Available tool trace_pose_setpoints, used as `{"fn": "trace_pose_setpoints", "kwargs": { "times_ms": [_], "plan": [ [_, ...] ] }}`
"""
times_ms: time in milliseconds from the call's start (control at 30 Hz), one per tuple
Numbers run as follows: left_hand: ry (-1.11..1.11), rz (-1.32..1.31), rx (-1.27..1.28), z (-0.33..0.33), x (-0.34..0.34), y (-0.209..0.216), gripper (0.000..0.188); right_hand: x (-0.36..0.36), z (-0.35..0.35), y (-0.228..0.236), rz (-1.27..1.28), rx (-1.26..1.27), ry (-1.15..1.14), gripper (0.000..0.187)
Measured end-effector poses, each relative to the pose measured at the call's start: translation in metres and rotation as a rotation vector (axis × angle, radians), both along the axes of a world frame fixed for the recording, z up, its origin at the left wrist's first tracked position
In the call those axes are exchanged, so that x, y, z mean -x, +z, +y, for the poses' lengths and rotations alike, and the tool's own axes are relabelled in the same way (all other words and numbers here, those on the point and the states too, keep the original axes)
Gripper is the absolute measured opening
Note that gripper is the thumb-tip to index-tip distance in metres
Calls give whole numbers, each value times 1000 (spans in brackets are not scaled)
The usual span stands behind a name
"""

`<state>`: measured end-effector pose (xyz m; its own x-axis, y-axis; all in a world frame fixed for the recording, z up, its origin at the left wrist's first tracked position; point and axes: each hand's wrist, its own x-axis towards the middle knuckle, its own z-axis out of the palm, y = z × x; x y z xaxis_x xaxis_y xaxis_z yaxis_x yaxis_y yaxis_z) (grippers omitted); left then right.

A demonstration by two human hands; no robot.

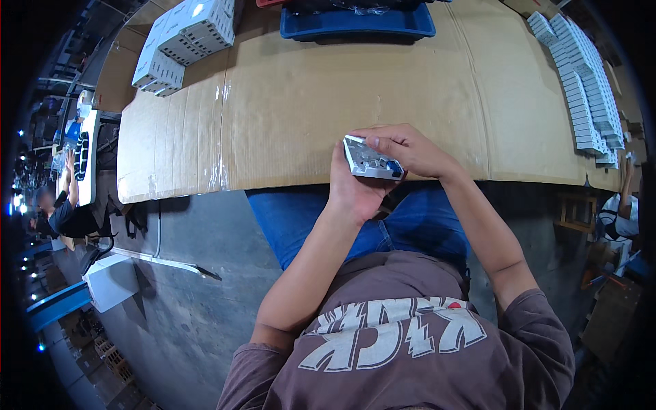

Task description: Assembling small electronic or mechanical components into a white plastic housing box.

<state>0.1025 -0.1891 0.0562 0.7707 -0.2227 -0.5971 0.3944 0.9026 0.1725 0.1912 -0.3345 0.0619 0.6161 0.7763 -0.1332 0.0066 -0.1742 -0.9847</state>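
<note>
At the near edge of the tabletop, just above the person's lap, a small grey moulded part with a blue piece at its right end sits between both hands. The left hand cradles it from below and from the left, palm up, with its fingers curled around the part's near side, which seems meant to keep the open face turned upward and steady. The right hand comes over from the right, its fingers bent down onto the top face and closed narrowly on the part's upper edge, apparently to press or seat something there; what exactly lies under the fingertips is too small to tell. Brown corrugated cardboard covers the tabletop, taped at a seam on its left side, probably to give a soft working surface. Well apart at the far left corner stands a stack of white boxes, piled in offset layers. At the far middle edge rests a blue tray with dark contents. Along the right side runs a long row of small white packages, laid side by side in lines, within reach of the right arm. Other people work at the far left and far right.
</note>
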Motion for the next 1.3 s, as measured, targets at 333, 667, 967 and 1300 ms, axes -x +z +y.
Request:
{"fn": "trace_pose_setpoints", "kwargs": {
  "times_ms": [333,667,967,1300],
  "plan": [
    [27,47,-37,-2,-1,2,60,0,1,8,29,70,28,47],
    [21,35,-40,-1,-1,-2,57,-7,3,3,18,123,52,48],
    [12,57,5,2,-5,-4,57,-9,3,3,13,141,60,49],
    [56,-1,-212,-3,10,21,55,21,-12,15,-160,5,65,60]
  ]
}}
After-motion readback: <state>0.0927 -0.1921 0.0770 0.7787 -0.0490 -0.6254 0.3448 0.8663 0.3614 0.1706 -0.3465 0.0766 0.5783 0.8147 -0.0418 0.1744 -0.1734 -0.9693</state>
